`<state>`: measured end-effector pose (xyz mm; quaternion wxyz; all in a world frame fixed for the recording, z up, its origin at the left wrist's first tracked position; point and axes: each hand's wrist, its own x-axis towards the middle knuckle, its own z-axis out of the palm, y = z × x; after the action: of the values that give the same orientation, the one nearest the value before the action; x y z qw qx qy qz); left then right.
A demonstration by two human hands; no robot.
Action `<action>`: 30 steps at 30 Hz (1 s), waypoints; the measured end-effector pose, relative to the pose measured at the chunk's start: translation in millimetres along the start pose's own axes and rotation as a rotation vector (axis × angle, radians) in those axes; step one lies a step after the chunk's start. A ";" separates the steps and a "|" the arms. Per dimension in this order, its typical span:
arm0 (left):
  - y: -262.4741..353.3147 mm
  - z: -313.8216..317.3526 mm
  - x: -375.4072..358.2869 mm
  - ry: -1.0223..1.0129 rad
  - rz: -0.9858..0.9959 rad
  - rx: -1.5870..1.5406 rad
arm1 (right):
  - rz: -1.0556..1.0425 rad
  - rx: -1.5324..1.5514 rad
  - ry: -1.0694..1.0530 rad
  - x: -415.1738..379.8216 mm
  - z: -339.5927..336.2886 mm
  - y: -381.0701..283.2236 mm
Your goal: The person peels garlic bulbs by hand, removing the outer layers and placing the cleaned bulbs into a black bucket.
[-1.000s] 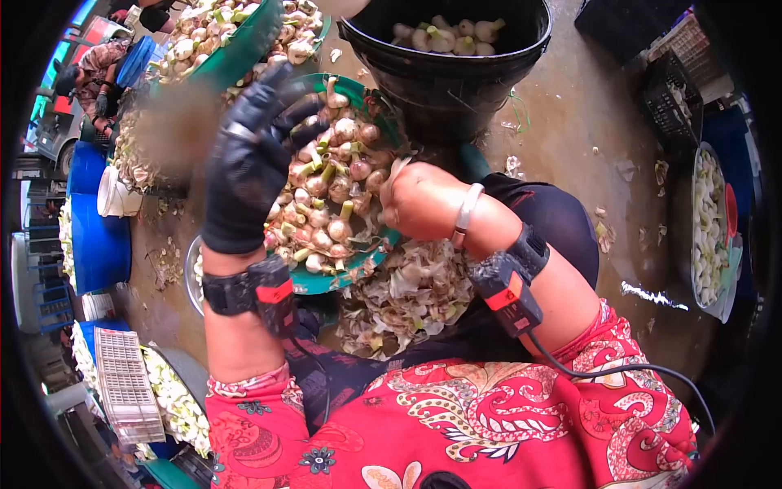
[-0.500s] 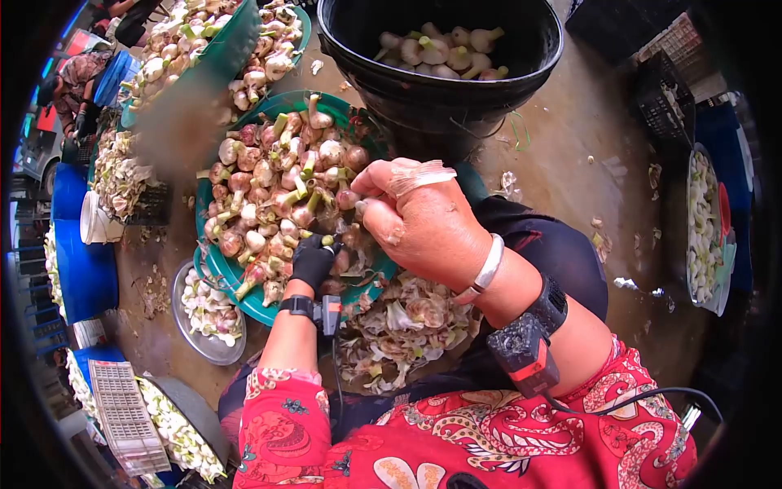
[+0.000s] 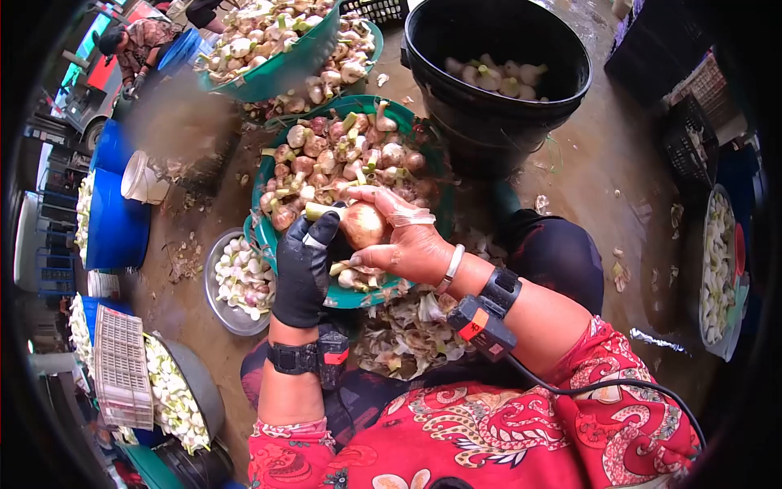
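Observation:
A garlic bulb (image 3: 364,226) with a short green stem is held between my two hands, over the near side of a green basin (image 3: 259,244). In a black glove, my left hand (image 3: 303,273) is closed at its stem end. My right hand (image 3: 411,242), bare with tape around a finger, has thumb and fingers around the bulb's other side. Many unpeeled garlic bulbs (image 3: 326,159) fill the basin behind my hands. Below the basin lies a heap of papery garlic skins (image 3: 411,338).
Beyond the basin stands a black bucket (image 3: 493,122) with pale garlic bulbs inside. A metal bowl of cloves (image 3: 244,277) sits at the left. Another heaped green basin (image 3: 285,69) is farther back. At the upper left, a person (image 3: 142,49) sits by blue tubs (image 3: 118,220).
My hands have come together around one garlic bulb; earlier my left hand was down in the basin and my right hovered above it. The whole view has shifted.

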<state>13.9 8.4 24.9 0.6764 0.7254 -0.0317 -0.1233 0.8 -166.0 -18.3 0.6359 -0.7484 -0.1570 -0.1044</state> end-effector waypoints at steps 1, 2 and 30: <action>0.9 -2.8 -2.5 -0.003 0.087 0.107 | 0.031 0.045 -0.008 0.3 2.4 -0.4; 1.1 -4.5 -3.9 -0.008 0.172 0.213 | 0.065 0.088 -0.014 0.2 4.6 1.3; -14.8 4.6 -1.2 -0.076 0.170 0.012 | 0.468 0.809 -0.001 10.2 -12.7 -24.5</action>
<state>9.9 5.3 10.2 0.6783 0.7191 -0.1196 -0.0928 1.8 -173.9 10.0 0.8830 -0.4557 -0.0125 0.1117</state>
